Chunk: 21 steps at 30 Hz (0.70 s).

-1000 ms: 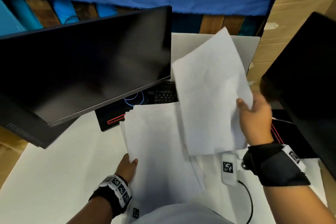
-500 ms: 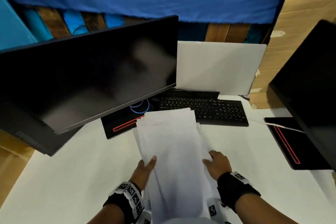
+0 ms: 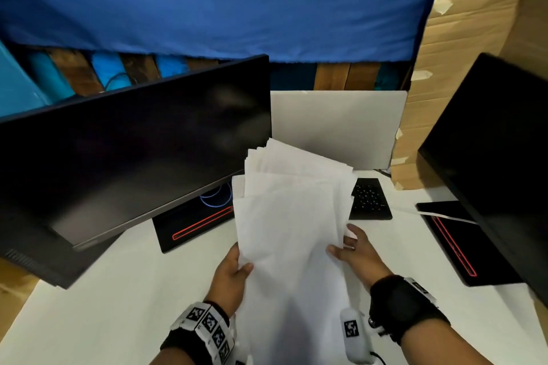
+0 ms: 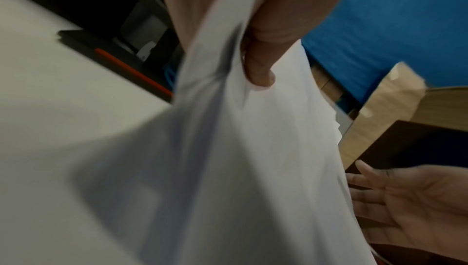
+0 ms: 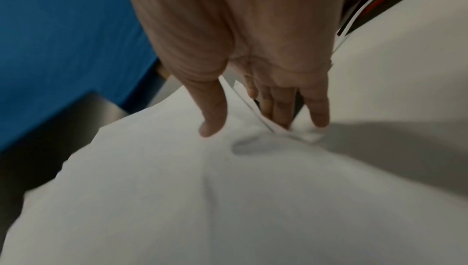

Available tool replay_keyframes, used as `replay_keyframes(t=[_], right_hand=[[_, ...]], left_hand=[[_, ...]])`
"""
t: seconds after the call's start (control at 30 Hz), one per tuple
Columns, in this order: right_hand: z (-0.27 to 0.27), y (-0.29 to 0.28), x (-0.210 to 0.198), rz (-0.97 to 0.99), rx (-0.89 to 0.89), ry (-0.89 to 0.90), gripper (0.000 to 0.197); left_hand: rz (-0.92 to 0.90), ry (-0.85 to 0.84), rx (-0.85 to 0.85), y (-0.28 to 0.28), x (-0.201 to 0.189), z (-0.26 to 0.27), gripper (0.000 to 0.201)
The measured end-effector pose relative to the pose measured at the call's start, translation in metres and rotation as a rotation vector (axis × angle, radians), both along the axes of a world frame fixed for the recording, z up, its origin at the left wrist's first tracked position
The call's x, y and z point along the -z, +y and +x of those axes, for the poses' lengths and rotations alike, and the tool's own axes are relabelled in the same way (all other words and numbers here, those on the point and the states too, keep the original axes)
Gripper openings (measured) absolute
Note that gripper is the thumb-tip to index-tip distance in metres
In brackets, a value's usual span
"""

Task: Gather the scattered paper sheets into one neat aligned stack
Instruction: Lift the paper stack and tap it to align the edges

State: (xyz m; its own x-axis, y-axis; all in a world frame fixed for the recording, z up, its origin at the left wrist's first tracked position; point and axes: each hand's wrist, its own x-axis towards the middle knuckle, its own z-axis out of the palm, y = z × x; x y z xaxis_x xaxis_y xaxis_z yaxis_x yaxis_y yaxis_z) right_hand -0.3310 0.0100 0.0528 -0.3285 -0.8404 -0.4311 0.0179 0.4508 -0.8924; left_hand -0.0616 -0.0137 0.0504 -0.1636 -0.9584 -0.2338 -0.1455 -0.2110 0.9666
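A stack of white paper sheets [image 3: 290, 231] is raised off the white table [image 3: 103, 290], its far end fanned out and uneven over the keyboard. My left hand [image 3: 237, 267] pinches its left edge, with the thumb [image 4: 260, 77] pressed on top of the paper stack [image 4: 266, 159]. My right hand [image 3: 350, 246] holds the right edge. Its thumb [image 5: 212, 121] lies on top of the stack [image 5: 202, 189] and its straight fingers [image 5: 278, 113] lie under the edge. A thin white sheet edge [image 3: 439, 213] lies across the right monitor base.
A dark monitor [image 3: 133, 157] leans at the left over a black base with a red line [image 3: 195, 222]. A keyboard [image 3: 369, 198] lies behind the stack. Another monitor [image 3: 489, 157] and its base [image 3: 453, 240] stand at the right. A white board [image 3: 338, 124] and cardboard [image 3: 462, 68] stand behind.
A second ago my right hand brought a sheet onto the pile. Then both hands lay on the pile on the table. Now they hold it lifted and tilted.
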Motion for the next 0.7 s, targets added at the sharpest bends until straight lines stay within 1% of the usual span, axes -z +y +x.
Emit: replay_keyframes(t=[0.03, 0.07, 0.1, 0.13, 0.17, 0.2, 0.27, 0.3, 0.33, 0.37, 0.4, 0.5, 0.57, 0.6, 0.63, 0.7], right_hand=[[-0.001, -0.004, -0.012, -0.045, 0.025, -0.070, 0.078], [-0.003, -0.008, -0.023, -0.083, 0.054, -0.158, 0.085], [-0.007, -0.010, -0.032, -0.116, 0.077, -0.247, 0.097], [-0.010, -0.012, -0.042, -0.144, 0.080, -0.303, 0.108], [-0.012, -0.013, -0.049, -0.171, 0.059, -0.321, 0.112], [-0.014, -0.012, -0.055, -0.197, 0.027, -0.323, 0.109], [-0.017, -0.010, -0.065, -0.264, -0.022, -0.362, 0.093], [-0.016, -0.009, -0.071, -0.307, -0.022, -0.393, 0.079], [-0.014, -0.008, -0.076, -0.354, 0.004, -0.410, 0.060], [-0.012, -0.007, -0.082, -0.405, 0.044, -0.405, 0.040], [-0.010, -0.005, -0.088, -0.449, 0.088, -0.371, 0.028], [-0.001, -0.001, -0.100, -0.509, 0.166, -0.161, 0.024], [0.004, 0.002, -0.102, -0.514, 0.169, -0.054, 0.024], [0.006, 0.003, -0.101, -0.518, 0.168, -0.028, 0.024], [0.008, 0.005, -0.101, -0.527, 0.159, -0.034, 0.028], [0.008, 0.009, -0.097, -0.559, 0.126, -0.077, 0.049]], left_hand=[[-0.017, 0.031, -0.001, -0.002, -0.010, -0.003, 0.052], [-0.040, 0.059, -0.004, -0.004, -0.020, -0.005, 0.050], [-0.070, 0.081, -0.005, -0.006, -0.031, -0.007, 0.049], [-0.099, 0.095, -0.007, -0.008, -0.042, -0.009, 0.048], [-0.120, 0.105, -0.007, -0.010, -0.050, -0.009, 0.048], [-0.141, 0.118, -0.002, -0.012, -0.059, -0.011, 0.047], [-0.183, 0.133, 0.033, -0.013, -0.076, -0.015, 0.044], [-0.200, 0.132, 0.057, -0.013, -0.083, -0.016, 0.044], [-0.217, 0.129, 0.069, -0.013, -0.088, -0.018, 0.044], [-0.237, 0.119, 0.070, -0.013, -0.093, -0.020, 0.042], [-0.259, 0.111, 0.061, -0.013, -0.094, -0.021, 0.040], [-0.280, 0.099, -0.032, -0.016, -0.092, -0.026, 0.023], [-0.249, 0.143, -0.110, -0.016, -0.090, -0.029, 0.016], [-0.229, 0.173, -0.132, -0.016, -0.090, -0.029, 0.016], [-0.209, 0.201, -0.144, -0.015, -0.090, -0.028, 0.017], [-0.171, 0.270, -0.123, -0.013, -0.090, -0.026, 0.028]])
